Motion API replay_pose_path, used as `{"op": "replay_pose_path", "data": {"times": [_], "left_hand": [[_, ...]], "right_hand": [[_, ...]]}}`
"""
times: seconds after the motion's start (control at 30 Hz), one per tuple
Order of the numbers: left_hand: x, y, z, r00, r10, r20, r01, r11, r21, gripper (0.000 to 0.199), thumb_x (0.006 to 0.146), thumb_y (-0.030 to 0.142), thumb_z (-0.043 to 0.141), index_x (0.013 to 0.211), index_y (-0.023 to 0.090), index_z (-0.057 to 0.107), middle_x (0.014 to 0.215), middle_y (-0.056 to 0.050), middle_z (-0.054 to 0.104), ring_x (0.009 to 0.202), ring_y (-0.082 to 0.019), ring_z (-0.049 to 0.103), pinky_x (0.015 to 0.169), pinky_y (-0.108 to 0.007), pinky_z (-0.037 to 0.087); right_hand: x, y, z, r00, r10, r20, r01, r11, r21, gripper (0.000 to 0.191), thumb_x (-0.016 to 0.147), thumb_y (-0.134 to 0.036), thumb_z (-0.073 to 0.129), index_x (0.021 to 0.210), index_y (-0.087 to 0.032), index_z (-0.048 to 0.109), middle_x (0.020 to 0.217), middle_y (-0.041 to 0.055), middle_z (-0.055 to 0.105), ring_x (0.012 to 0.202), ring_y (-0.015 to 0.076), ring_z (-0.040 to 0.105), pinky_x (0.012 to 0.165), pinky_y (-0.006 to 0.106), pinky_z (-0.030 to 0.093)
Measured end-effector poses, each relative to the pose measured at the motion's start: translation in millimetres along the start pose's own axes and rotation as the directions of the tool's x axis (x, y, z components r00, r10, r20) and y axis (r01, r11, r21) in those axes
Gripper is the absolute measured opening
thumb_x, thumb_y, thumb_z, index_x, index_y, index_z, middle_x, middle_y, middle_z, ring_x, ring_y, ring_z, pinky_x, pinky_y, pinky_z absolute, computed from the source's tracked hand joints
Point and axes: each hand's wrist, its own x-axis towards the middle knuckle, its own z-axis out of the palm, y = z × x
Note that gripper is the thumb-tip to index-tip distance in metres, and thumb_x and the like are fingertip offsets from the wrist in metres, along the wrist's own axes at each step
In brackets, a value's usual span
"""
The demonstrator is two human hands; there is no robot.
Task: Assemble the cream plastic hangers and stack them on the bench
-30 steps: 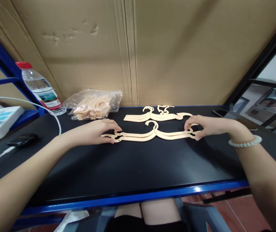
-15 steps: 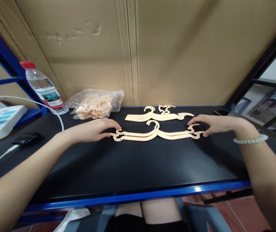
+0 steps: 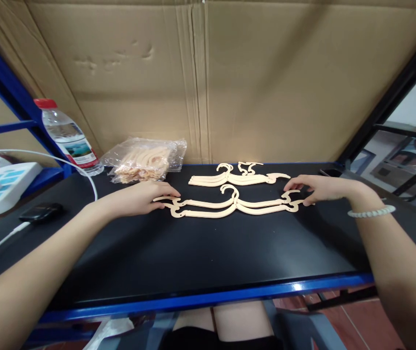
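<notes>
Two cream plastic folding hangers (image 3: 208,213) lie one behind the other on the black table, with curved hooks at the middle and hinged pieces at both ends. My left hand (image 3: 146,197) curls round the left end pieces, thumb in front and fingers behind. At the opposite end, my right hand (image 3: 313,189) bends its thumb and fingers about the right end pieces. Just behind lies a stack of similar hanger parts (image 3: 211,180), with a hook and one end piece attached at its right. A loose pair of small curved pieces (image 3: 248,167) rests farther back.
A clear plastic bag (image 3: 142,158) of cream parts sits at the back left. Near it are a water bottle (image 3: 71,141) with a red cap, a white cable, a black device (image 3: 42,212) and a white power strip (image 3: 7,187). Cardboard (image 3: 266,87) walls the back.
The left end piece of the rear hanger has swung outward to the left under my left hand. My right hand stays at the right ends. The view has shifted slightly.
</notes>
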Motion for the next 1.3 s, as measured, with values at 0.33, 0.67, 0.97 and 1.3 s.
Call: {"op": "replay_pose_path", "data": {"times": [0.33,0.67,0.97,1.3], "left_hand": [[-2,-3,-3.9,0.999,-0.05,-0.001,0.05,0.999,0.007,0.032,0.082,0.027,0.058,0.113,0.022,0.066,0.11,-0.008,0.072,0.099,-0.024,0.065,0.086,-0.035,0.051],[-2,-6,-4.3,0.999,-0.051,0.007,0.051,0.997,0.057,0.034,0.082,0.026,0.054,0.113,0.021,0.066,0.108,-0.009,0.072,0.095,-0.023,0.067,0.081,-0.032,0.053],[-2,-5,-6.0,0.998,-0.057,-0.008,0.057,0.998,0.004,0.026,0.084,0.029,0.055,0.104,0.022,0.07,0.103,-0.007,0.073,0.093,-0.022,0.067,0.081,-0.032,0.052],[-3,4,-4.0,0.99,-0.075,-0.118,0.083,0.995,0.061,0.031,0.091,0.035,0.05,0.113,0.019,0.065,0.112,-0.011,0.07,0.101,-0.024,0.066,0.088,-0.035,0.051]], "right_hand": [[-1,1,-2,1.0,0.008,-0.014,-0.008,1.0,-0.011,0.054,0.058,-0.026,0.067,0.112,-0.025,0.066,0.113,0.0071,0.065,0.107,0.0296,0.059,0.087,0.041,0.053],[2,4,-2,0.999,0.008,-0.047,-0.007,1.0,0.029,0.04,0.057,-0.029,0.068,0.096,-0.021,0.069,0.09,0.0049,0.066,0.087,0.0241,0.061,0.08,0.037,0.051],[0,0,-1,0.999,0.024,-0.021,-0.021,0.992,0.125,0.033,0.062,-0.036,0.069,0.09,-0.019,0.067,0.073,0.0022,0.064,0.072,0.0197,0.06,0.067,0.032,0.05],[-9,-16,-2,0.986,-0.008,-0.165,0.013,0.999,0.029,0.042,0.069,-0.043,0.067,0.104,-0.018,0.066,0.104,0.0107,0.065,0.093,0.0263,0.059,0.082,0.04,0.05]]}}
